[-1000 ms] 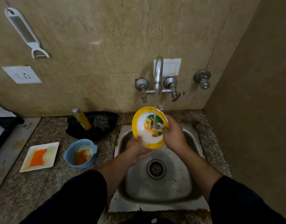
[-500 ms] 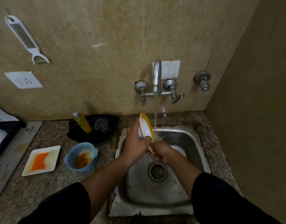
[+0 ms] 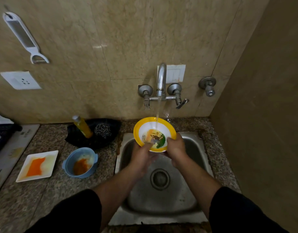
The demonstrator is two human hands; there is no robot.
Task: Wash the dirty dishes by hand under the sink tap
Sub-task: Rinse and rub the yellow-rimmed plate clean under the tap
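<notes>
So I've flipped the yellow bowl face-up again; left hand and right hand both grip it, tap rinsing the inside now.

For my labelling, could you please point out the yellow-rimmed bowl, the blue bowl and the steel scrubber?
yellow-rimmed bowl (image 3: 142,122): head view, far rim.
blue bowl (image 3: 72,159): head view, left wall.
steel scrubber (image 3: 102,130): head view, its middle.

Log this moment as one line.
rinsing | yellow bowl under tap stream | left hand grips rim | right hand grips rim | blue bowl, white plate dirty on counter
</notes>
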